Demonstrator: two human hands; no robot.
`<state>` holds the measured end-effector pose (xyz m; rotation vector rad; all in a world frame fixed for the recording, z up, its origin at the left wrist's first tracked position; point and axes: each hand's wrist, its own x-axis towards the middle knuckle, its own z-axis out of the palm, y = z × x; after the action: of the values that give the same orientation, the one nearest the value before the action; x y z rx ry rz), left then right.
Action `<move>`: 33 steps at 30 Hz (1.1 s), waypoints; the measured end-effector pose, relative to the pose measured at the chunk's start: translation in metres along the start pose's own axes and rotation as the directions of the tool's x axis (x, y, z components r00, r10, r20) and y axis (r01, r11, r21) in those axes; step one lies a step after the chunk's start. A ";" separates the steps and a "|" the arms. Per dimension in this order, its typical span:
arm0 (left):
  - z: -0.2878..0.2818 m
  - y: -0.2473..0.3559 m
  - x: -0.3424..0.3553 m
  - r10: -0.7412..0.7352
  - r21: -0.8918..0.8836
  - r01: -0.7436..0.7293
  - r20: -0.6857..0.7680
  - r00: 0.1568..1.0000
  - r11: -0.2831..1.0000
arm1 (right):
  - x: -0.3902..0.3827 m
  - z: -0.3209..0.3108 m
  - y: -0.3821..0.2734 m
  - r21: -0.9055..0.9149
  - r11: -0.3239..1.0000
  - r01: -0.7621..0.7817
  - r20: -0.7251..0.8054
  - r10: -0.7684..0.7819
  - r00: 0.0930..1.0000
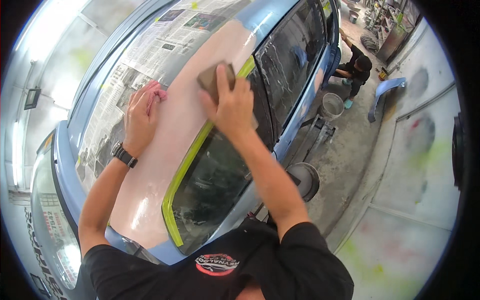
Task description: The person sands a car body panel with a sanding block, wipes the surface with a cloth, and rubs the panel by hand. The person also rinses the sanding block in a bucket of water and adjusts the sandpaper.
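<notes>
My right hand grips a brown sanding block, fingers spread over its back. The block lies against the pale pink patch on the roof edge of a light blue car, close to the yellow-green masking tape bordering the side windows. Wearing a black wristwatch, my left hand rests where the pink patch meets the newspaper covering the roof. A crumpled pink cloth is bunched under its fingers. The block's underside is hidden.
Beside the car, on the right, stand a bucket and a round tub on the floor. Another person crouches farther off by the car's side. A blue car panel leans near the paint-marked wall.
</notes>
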<state>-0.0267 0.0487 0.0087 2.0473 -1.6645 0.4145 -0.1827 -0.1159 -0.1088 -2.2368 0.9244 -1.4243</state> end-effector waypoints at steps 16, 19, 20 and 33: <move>0.004 0.003 0.008 0.033 -0.054 -0.035 -0.034 0.999 0.998 | 0.073 -0.006 0.048 -0.108 0.992 0.072 -0.074 -0.081 0.994; 0.014 0.007 0.008 0.056 -0.083 -0.059 -0.043 0.998 0.995 | 0.138 -0.011 0.089 -0.263 0.963 -0.060 -0.085 0.039 0.996; 0.015 0.007 0.007 0.053 -0.105 -0.059 -0.059 0.997 0.993 | 0.139 -0.010 0.086 -0.252 0.960 -0.119 -0.058 0.108 0.993; 0.013 0.005 0.011 0.084 -0.131 -0.090 -0.050 0.995 0.987 | 0.150 -0.020 0.081 -0.275 0.948 -0.159 0.070 0.184 0.980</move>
<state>-0.0301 0.0322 0.0043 1.8618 -1.7122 0.3648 -0.1851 -0.2755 -0.0456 -2.3198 1.3123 -1.1641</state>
